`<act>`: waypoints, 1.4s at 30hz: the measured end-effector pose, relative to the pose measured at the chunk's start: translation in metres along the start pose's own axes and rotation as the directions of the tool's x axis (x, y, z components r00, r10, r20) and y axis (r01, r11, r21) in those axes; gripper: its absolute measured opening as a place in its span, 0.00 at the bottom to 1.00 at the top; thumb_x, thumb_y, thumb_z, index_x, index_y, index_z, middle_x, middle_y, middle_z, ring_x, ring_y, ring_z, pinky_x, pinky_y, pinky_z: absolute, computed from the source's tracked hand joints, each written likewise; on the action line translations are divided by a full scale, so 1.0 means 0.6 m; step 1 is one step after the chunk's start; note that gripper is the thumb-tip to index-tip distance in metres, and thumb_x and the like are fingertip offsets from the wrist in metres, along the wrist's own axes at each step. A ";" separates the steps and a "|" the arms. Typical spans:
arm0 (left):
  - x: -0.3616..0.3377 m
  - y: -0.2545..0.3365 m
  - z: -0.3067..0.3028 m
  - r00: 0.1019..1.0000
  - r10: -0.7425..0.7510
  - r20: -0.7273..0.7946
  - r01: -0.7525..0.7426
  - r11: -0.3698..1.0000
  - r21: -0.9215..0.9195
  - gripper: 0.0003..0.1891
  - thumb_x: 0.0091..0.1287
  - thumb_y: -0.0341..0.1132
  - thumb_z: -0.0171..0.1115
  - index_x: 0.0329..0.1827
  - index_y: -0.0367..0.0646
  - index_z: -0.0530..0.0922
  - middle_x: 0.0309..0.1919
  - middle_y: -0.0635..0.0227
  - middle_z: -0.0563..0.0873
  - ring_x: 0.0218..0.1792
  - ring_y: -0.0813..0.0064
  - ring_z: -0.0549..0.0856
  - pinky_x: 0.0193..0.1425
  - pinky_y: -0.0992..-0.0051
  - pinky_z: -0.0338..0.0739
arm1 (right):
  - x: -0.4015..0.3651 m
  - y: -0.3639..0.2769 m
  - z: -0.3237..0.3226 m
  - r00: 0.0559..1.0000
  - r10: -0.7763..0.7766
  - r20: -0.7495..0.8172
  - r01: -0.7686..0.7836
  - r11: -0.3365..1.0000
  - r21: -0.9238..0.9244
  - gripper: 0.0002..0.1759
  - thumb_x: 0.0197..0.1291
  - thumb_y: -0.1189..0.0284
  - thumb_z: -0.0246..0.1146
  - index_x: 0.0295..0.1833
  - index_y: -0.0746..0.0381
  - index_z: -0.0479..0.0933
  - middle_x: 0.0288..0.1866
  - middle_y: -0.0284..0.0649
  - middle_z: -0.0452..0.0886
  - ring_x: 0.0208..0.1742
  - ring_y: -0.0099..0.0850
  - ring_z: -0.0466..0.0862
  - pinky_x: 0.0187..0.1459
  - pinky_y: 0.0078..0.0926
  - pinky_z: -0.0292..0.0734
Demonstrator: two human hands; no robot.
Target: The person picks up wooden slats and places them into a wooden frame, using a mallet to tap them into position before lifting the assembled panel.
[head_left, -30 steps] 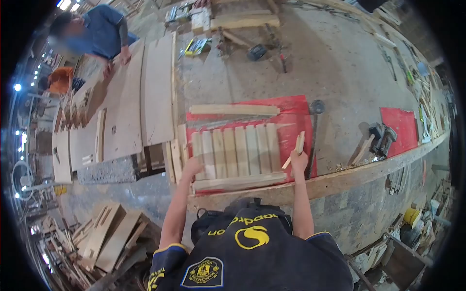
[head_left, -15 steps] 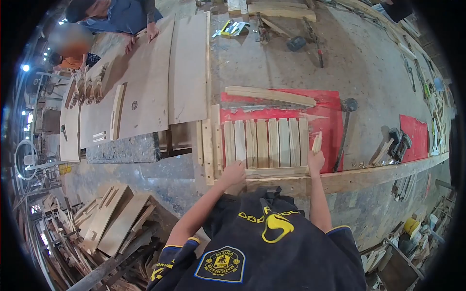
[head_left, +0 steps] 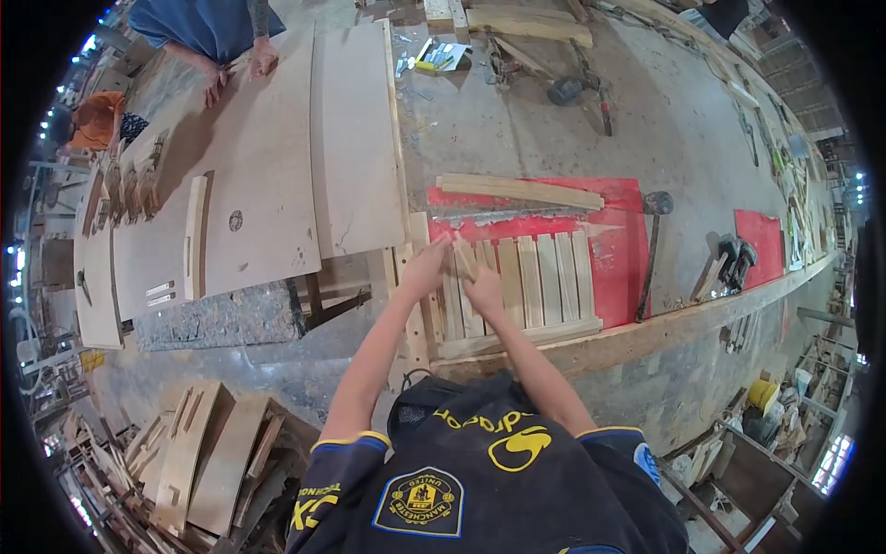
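A row of several pale wooden slats (head_left: 544,277) lies side by side over a red sheet (head_left: 620,268), their near ends against a wooden rail (head_left: 526,339). My left hand (head_left: 425,270) is at the far end of the leftmost slats, fingers bent together; what they grip, if anything, is hidden. Close beside it, my right hand (head_left: 484,292) is closed around a short wooden strip (head_left: 464,259), which tilts up toward my left fingertips. My hands partly cover the left slats.
Longer wooden strips (head_left: 517,191) lie beyond the slats. A mallet (head_left: 656,205) rests on the right, a second one (head_left: 565,90) farther back. Large plywood sheets (head_left: 249,166) cover the left, with another person's hands (head_left: 263,57) on them. Scrap wood (head_left: 198,452) is piled lower left.
My right hand has moved left across the slats, carrying the short wooden strip. My left hand has moved from the slats' near end to their far end. The view has shifted slightly.
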State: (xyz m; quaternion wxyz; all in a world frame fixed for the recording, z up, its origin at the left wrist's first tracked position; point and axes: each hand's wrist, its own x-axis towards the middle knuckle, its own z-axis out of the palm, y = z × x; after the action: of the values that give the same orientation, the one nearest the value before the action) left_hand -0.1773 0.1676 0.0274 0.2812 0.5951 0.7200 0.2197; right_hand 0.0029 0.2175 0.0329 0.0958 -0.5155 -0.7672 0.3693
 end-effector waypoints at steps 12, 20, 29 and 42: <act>0.026 0.007 -0.027 0.990 -0.139 0.035 0.144 0.945 -0.295 0.29 0.62 0.24 0.50 0.70 0.41 0.64 0.62 0.54 0.79 0.61 0.52 0.78 0.65 0.57 0.72 | -0.040 0.006 0.047 0.953 0.108 0.282 -0.045 0.974 -0.220 0.18 0.49 0.65 0.69 0.39 0.68 0.76 0.32 0.57 0.81 0.39 0.57 0.83 0.40 0.50 0.78; 0.064 -0.030 0.104 0.977 0.079 -0.197 -0.093 0.994 -0.064 0.27 0.66 0.32 0.53 0.70 0.43 0.64 0.65 0.53 0.76 0.65 0.50 0.75 0.72 0.58 0.66 | 0.003 0.054 -0.014 0.996 0.088 -0.024 -0.087 0.996 0.029 0.19 0.50 0.61 0.68 0.37 0.67 0.79 0.34 0.58 0.82 0.41 0.54 0.83 0.44 0.47 0.76; 0.042 0.016 0.050 0.997 0.045 -0.068 -0.052 0.993 -0.102 0.26 0.63 0.27 0.52 0.67 0.39 0.66 0.64 0.51 0.75 0.68 0.44 0.70 0.75 0.58 0.61 | 0.001 0.005 -0.016 0.978 0.188 -0.087 -0.197 0.974 -0.114 0.20 0.51 0.63 0.65 0.43 0.67 0.76 0.32 0.59 0.82 0.38 0.57 0.83 0.43 0.52 0.77; 0.057 -0.041 0.033 0.996 -0.087 -0.028 0.046 0.747 -0.663 0.33 0.54 0.13 0.38 0.67 0.37 0.65 0.57 0.55 0.82 0.65 0.62 0.78 0.68 0.69 0.71 | 0.002 0.027 -0.015 0.997 -0.053 0.053 0.063 0.979 -0.195 0.17 0.48 0.66 0.66 0.37 0.69 0.77 0.27 0.58 0.82 0.32 0.56 0.84 0.37 0.51 0.80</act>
State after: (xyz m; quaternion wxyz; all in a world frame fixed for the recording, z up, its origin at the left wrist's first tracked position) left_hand -0.1866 0.1961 -0.0080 0.4605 0.4246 0.6243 0.4669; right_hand 0.0188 0.2261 0.0281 0.0367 -0.4908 -0.8168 0.3010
